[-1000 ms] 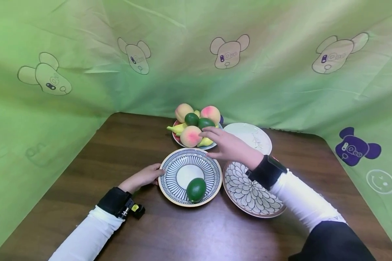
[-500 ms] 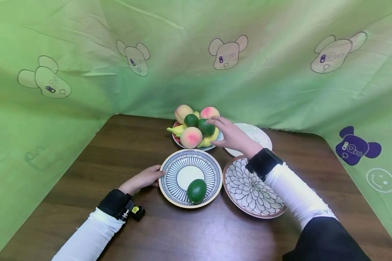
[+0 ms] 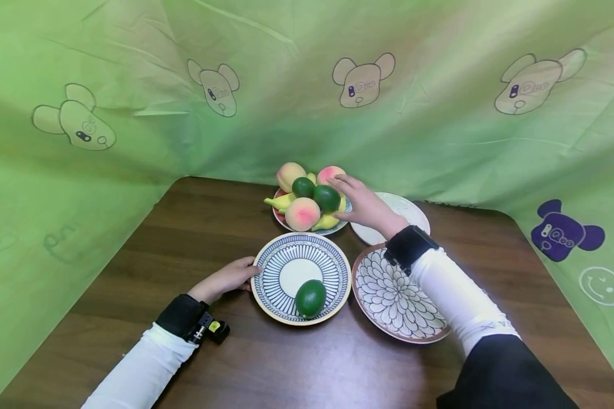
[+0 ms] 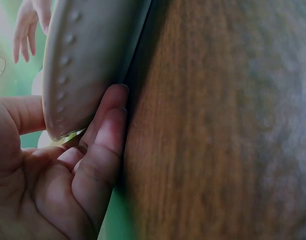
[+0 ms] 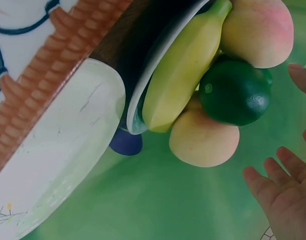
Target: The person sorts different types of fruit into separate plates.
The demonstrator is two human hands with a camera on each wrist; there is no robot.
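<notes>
The right hand hangs with a wide, relaxed grip — fingers spread and holding nothing — over the right edge of the heaped fruit plate, its fingertips just beside the dark green round lime on the pile and the pink-blushed peach at the back. The right wrist view shows the same open fingers apart from the lime, with a long yellow banana lying along the plate's rim. On that pile also sit a second dark lime at 11 o'clock, another peach behind it, and a rosy peach at the front.

The left hand holds the rim of the blue-and-white striped round plate at its 9 o'clock edge; the left wrist view shows the thumb over the rim and the fingers curled beneath it against the dark brown wooden tabletop. A green lime lies on this plate at about 5 o'clock.

At 3 o'clock of the striped plate — just beside it — lies a brown-rimmed plate with a petal pattern, partly under the right forearm's white sleeve. A plain white plate sits behind it, at 3 o'clock of the fruit plate. Green cloth printed with bear faces encloses the tabletop.
</notes>
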